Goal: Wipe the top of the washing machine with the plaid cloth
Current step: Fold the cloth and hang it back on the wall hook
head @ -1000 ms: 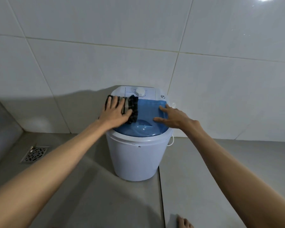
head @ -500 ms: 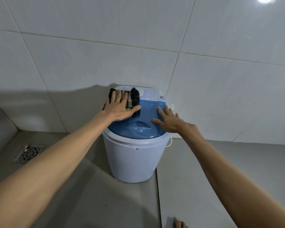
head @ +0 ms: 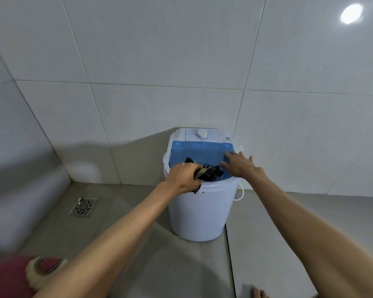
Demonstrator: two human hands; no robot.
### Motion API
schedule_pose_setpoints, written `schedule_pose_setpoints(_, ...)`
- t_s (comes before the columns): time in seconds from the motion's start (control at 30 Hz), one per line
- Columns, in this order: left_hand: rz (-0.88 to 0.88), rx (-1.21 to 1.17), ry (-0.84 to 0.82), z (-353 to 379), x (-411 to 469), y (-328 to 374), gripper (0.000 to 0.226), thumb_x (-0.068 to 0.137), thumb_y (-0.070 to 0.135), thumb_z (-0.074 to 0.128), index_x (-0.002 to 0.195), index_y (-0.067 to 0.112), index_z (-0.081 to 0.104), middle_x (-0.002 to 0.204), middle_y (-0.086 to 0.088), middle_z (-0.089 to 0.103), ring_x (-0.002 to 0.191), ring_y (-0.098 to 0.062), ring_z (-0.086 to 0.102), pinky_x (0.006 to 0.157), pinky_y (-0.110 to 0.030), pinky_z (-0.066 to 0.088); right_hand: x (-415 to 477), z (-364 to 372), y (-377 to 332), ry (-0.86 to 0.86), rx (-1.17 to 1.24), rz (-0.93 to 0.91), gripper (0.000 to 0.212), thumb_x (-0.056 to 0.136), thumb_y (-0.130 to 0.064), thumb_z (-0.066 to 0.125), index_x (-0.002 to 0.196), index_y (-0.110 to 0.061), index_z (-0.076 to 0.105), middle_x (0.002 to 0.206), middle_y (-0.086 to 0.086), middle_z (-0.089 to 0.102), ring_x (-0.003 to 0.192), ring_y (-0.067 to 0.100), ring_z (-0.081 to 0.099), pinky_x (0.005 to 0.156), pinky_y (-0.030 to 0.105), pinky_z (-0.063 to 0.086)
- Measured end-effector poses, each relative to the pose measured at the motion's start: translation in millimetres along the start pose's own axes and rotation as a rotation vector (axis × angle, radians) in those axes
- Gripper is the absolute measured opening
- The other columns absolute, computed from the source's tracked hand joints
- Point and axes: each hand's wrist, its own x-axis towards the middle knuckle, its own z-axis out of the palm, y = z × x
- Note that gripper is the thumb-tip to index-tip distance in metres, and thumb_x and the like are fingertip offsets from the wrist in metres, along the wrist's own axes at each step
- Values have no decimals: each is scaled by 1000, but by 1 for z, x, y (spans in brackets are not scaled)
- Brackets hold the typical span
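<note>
A small white washing machine (head: 199, 209) stands on the floor against the tiled wall, with a blue lid (head: 199, 150) and a white dial (head: 201, 134) at the back. My left hand (head: 182, 177) grips the bunched black-and-white plaid cloth (head: 209, 173) at the lid's near edge, and part of the cloth hangs over the rim. My right hand (head: 238, 164) rests flat with fingers spread on the lid's right side, next to the cloth.
A metal floor drain (head: 83, 207) lies to the left on the grey floor. A red and cream slipper (head: 28, 274) shows at the bottom left, and toes (head: 259, 293) at the bottom edge. A white cord (head: 240, 193) loops off the machine's right side.
My left hand dragged the cloth from the back-left of the top to the near edge and bunched it up. The right hand shifted slightly right. The view pulled back and tilted.
</note>
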Motion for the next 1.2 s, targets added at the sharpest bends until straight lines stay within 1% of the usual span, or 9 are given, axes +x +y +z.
schedule_pose_setpoints(0.17,-157,-235,-152,-59,23,-13,28,77,18,74,64,17,49,69,-1,55,70,-20,53,60,-29,37,-22,-37,-9,46,155,-104,63,92,-24,59,150,-26,34,153,5,39,140,28,35,113,45,29)
schedule_pose_setpoints(0.33,-146,-399,-160,-97,38,8,22,81,21,73,101,13,71,91,2,69,84,-14,62,71,-24,48,-35,-86,-27,80,546,-252,62,83,-19,75,140,-22,52,133,11,59,127,23,54,98,31,45)
schedule_pose_setpoints(0.4,-139,-470,-140,-107,43,13,31,81,19,73,112,13,71,100,-4,72,92,-18,66,83,-28,51,-38,-99,-32,153,590,-266,46,83,-22,75,126,-18,62,113,9,70,106,23,65,87,31,48)
schedule_pose_setpoints(0.47,-119,-458,-104,-114,45,18,24,82,18,73,104,10,70,92,-6,70,87,-21,65,76,-27,50,-43,-111,-37,288,581,-242,36,82,-28,75,115,-19,68,99,7,74,87,21,67,82,34,52)
schedule_pose_setpoints(0.6,-141,-469,15,-123,45,25,30,82,23,70,109,11,62,95,-6,67,88,-20,65,71,-26,48,-53,-123,-46,465,560,-254,29,83,-33,73,109,-20,74,93,3,75,81,24,70,79,39,55)
schedule_pose_setpoints(0.7,-135,-467,72,-128,45,31,13,87,21,60,81,9,61,70,-1,58,64,-14,56,55,-22,40,-56,-127,-49,510,614,-278,28,86,-31,70,112,-21,74,93,7,76,82,28,71,81,43,55)
schedule_pose_setpoints(0.9,-140,-523,119,-137,50,33,36,94,13,46,60,14,36,54,2,34,44,-9,31,43,-15,26,-55,-136,-45,458,768,-261,39,88,-22,68,127,-20,65,98,7,75,85,21,72,91,38,53)
schedule_pose_setpoints(1.03,-125,-647,102,-144,52,33,21,95,18,46,78,9,54,71,-9,50,64,-21,54,65,-34,57,-56,-141,-42,307,1017,-182,42,93,-21,60,134,-15,55,104,7,72,83,20,72,83,37,56)
schedule_pose_setpoints(1.2,-121,-746,173,-158,51,42,31,98,13,42,102,-8,64,86,-15,62,72,-21,63,66,-32,62,-66,-144,-46,68,1308,-113,36,100,-25,52,129,-4,53,100,14,65,84,31,66,75,41,58)
